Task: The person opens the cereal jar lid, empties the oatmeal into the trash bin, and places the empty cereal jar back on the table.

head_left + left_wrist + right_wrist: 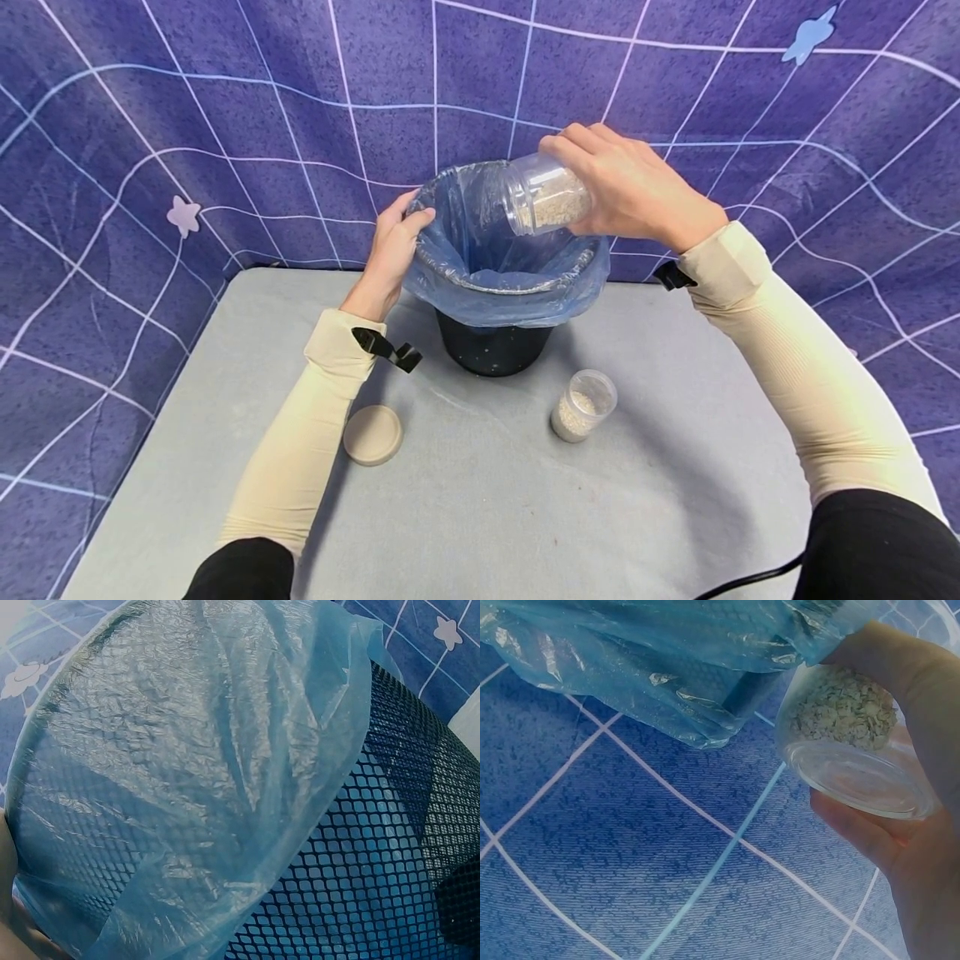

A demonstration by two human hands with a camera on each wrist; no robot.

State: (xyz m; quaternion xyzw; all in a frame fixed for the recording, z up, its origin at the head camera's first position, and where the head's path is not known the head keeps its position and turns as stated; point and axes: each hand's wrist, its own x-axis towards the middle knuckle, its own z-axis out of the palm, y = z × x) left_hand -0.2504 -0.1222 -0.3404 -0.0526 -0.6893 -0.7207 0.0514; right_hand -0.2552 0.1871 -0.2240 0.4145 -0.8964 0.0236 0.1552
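Right hand [637,192] wraps its fingers round the clear jar [543,198] of pale grains, tipped on its side, mouth pointing left over the lined bin [502,267]; left hand [393,250] pinches the bin's near-left rim; second jar [583,405] stands on the worktop [487,500].

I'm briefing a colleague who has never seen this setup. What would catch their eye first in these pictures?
First, the right hand tipping a clear jar of pale flakes over the bin at the table's middle, which is lined with a blue plastic bag. The left hand grips the bin's rim. In front stand a second open jar and, to the left, a round beige lid on the grey table.
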